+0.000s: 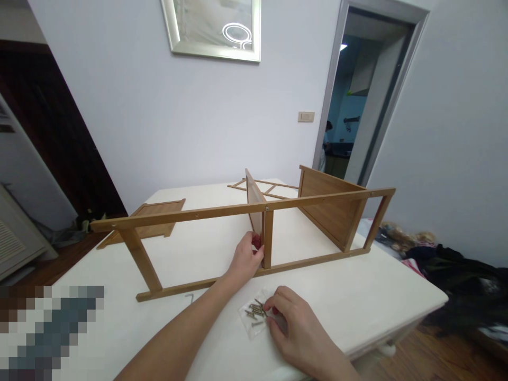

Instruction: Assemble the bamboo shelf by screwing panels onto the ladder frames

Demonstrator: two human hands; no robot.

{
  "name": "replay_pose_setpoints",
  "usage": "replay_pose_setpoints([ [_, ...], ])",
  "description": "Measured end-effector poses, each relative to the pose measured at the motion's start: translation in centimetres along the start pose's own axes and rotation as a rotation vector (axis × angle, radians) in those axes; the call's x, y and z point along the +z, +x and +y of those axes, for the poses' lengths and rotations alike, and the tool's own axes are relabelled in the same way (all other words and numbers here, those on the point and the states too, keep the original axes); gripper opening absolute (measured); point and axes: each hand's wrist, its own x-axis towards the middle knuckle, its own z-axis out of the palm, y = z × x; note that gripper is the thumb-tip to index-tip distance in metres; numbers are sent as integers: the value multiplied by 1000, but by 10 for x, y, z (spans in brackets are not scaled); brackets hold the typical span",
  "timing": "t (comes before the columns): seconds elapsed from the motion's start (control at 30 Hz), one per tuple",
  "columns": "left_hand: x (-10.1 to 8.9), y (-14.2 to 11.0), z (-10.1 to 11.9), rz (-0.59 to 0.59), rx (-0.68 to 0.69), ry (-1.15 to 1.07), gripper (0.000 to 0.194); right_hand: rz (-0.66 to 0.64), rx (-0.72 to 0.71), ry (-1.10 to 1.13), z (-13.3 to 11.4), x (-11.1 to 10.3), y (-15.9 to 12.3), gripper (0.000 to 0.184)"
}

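My left hand (246,255) reaches through the wooden side frame (222,212), which stands on its long edge. Its fingers are closed on the lower near part of the middle shelf panel (255,203), beside the frame's middle crossbar. My right hand (296,323) is low over the table, thumb and forefinger pinched at one screw by a small clear plastic bag (254,332). Several brass-coloured screws (256,309) lie on that bag. A second shelf panel (329,203) stands upright against the frame's right end.
A loose wooden panel (159,217) lies at the left of the white table (119,280). Another slatted frame (273,188) lies at the back. An Allen key (189,296) rests by my left forearm. Dark clothes (448,275) are heaped beyond the right edge.
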Motion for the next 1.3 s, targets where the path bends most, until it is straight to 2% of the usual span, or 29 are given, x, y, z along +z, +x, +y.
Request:
replay_pose_setpoints([
  [0.17, 0, 0, 1, 6, -4, -8, 14, 18, 18, -37, 1, 4, 1, 16],
  [0.53, -2, -2, 6, 0, -15, -28, 11, 35, -44, -103, 4, 7, 1, 12],
  [0.73, -2, -3, 7, -3, -28, -24, 13, 60, -81, -125, 3, 7, 2, 13],
  [1.13, -1, -4, 9, 17, -35, -1, 13, 24, -170, -175, 2, 5, 3, 16],
  [1.3, -1, -4, 8, 19, -27, 5, 11, 79, -181, -91, 1, 2, 2, 18],
])
